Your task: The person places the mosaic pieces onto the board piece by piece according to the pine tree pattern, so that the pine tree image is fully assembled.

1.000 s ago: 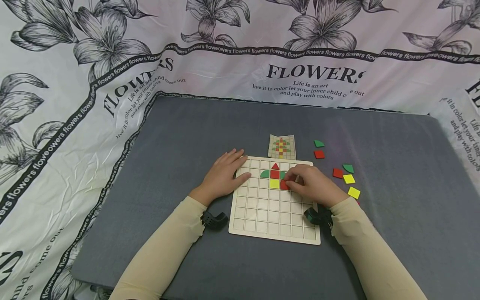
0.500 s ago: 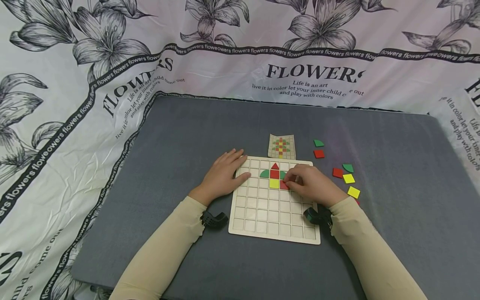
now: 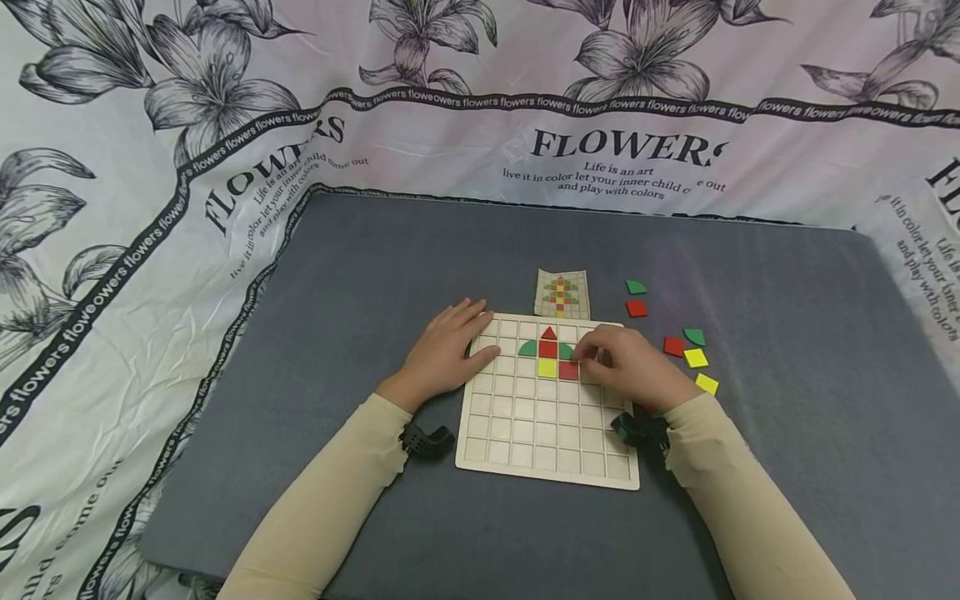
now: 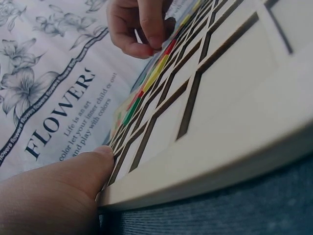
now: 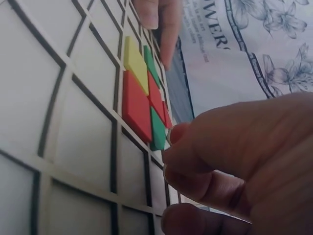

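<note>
A wooden grid board [image 3: 517, 454] lies on the table. My left hand [image 3: 442, 350] rests on its upper left edge, fingers extended and the thumb over the border. Set in the grid are a red triangle [image 3: 549, 333], a red square tile [image 3: 548, 350], a yellow square tile [image 3: 547, 368] and two green curved tiles, one on the left [image 3: 528, 348] and one on the right. A second red square tile [image 5: 136, 107] sits flat in its cell beside the yellow one. My right hand [image 3: 622, 367] hovers just right of that tile, fingers loosely bent, nothing between them.
A small pattern card [image 3: 562, 296] lies behind the board. Loose tiles lie to the right: a green one [image 3: 636, 287], a red one [image 3: 637, 309], another red [image 3: 673, 347], another green [image 3: 694, 337] and two yellow ones [image 3: 696, 358]. A flower-printed sheet [image 3: 450, 150] surrounds the grey table.
My right hand has let go of the lower red tile and shifted slightly right, leaving the tile in its cell. My left hand has stayed on the board.
</note>
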Demonstrator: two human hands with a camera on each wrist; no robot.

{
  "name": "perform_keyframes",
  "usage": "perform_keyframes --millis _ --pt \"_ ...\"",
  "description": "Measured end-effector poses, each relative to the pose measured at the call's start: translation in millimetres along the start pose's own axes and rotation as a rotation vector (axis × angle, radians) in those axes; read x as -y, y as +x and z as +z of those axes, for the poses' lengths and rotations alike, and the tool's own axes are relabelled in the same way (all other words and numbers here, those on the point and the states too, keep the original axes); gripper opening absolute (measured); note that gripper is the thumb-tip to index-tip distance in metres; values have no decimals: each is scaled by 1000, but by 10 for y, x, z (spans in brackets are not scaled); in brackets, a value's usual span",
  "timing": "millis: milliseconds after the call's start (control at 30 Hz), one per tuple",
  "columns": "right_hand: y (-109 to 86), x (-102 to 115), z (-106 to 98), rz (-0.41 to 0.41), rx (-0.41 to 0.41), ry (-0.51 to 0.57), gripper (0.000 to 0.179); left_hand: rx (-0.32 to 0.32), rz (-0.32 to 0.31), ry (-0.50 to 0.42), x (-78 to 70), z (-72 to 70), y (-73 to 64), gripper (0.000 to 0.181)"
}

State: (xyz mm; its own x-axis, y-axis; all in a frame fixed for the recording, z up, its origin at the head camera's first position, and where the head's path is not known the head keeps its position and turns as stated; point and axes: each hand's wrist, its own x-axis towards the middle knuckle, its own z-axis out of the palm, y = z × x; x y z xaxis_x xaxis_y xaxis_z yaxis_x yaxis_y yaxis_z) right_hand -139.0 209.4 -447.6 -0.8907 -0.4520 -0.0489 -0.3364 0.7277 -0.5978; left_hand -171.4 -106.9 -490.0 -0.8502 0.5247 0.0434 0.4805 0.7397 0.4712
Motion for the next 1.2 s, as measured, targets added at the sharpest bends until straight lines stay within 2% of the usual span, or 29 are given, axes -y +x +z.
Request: perform_keyframes --millis 333,533,800,933,1200 --pt "-38 -46 -135 34 -30 -2 17 1 -3 4 16 -15 0 68" --pt "-86 -105 -240 83 -33 -22 15 -5 -3 4 13 -12 -4 68" --pt "-183 -223 -392 174 -32 12 18 -4 0 4 11 3 0 68" --pt "-230 -272 -478 198 -47 16 20 -3 -7 1 10 9 3 68" --pt "-315 -393 -614 232 -26 -2 25 2 -6 3 16 17 11 68"
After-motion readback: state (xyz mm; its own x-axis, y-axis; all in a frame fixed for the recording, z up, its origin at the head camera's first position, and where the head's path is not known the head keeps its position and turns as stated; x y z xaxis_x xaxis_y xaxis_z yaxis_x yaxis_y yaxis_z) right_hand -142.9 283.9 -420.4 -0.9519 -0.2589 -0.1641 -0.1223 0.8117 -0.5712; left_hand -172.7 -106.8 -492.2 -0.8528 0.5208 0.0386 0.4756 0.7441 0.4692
